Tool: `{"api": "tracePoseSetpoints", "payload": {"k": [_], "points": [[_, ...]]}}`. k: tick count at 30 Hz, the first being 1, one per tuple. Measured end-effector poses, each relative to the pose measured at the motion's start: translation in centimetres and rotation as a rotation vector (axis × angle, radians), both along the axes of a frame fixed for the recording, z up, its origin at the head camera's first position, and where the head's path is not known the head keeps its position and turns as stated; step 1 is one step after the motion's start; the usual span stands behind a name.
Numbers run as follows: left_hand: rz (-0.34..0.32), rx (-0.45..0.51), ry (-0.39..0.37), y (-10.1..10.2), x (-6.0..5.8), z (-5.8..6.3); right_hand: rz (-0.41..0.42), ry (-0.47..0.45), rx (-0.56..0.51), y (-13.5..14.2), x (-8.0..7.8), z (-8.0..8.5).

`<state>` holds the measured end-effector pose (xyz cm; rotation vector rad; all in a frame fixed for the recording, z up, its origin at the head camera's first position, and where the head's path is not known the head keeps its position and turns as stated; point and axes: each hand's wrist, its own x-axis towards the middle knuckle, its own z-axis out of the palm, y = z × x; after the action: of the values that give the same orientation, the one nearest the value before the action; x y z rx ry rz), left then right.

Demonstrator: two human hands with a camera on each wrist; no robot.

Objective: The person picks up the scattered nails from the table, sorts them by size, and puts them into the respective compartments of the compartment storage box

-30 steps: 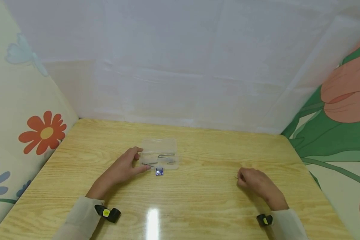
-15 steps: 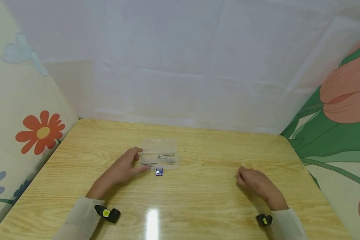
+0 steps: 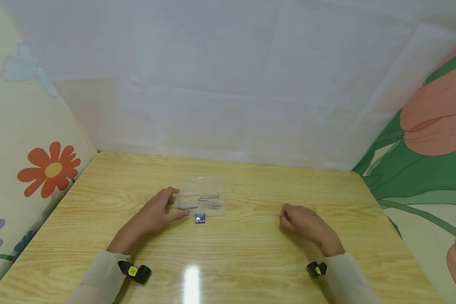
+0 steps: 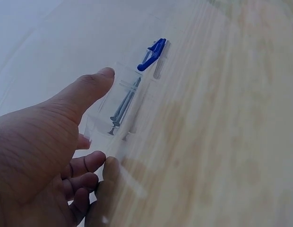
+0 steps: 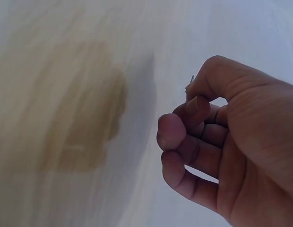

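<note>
A clear plastic box (image 3: 210, 212) lies on the table with its lid (image 3: 199, 185) folded back and a blue latch (image 3: 200, 218) at its front. Thin metal nails (image 3: 208, 197) rest in its compartments; several show through the wall in the left wrist view. My left hand (image 3: 157, 213) holds the box at its left end, thumb at the front corner, fingers behind. To the right, my right hand (image 3: 308, 226) pinches a small thin metal piece (image 5: 192, 80) between thumb and index finger. Only its tip shows, so I cannot tell its kind.
The wood-grain table (image 3: 235, 257) runs back to a white sheet (image 3: 213, 84). Flower-printed panels stand at the left (image 3: 42, 126) and right (image 3: 433, 177).
My right hand has moved left toward the box, keeping the small metal piece pinched. My left hand stays on the box, and the view has shifted slightly.
</note>
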<state>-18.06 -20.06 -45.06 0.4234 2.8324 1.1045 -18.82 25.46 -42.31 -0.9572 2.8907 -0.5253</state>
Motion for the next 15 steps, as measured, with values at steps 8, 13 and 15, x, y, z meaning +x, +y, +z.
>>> {"api": "tracePoseSetpoints", "payload": {"k": [8,13,15], "points": [[-0.004,0.003,0.003,0.1,0.1,0.4,0.095,0.021,-0.021,-3.3,-0.9,0.6],[-0.003,0.002,-0.006,0.1,0.3,0.9,0.143,0.032,-0.025,-5.8,-1.5,0.8],[-0.001,0.001,-0.007,0.1,0.4,1.0,0.161,0.047,-0.018,-6.8,-1.8,0.9]]}}
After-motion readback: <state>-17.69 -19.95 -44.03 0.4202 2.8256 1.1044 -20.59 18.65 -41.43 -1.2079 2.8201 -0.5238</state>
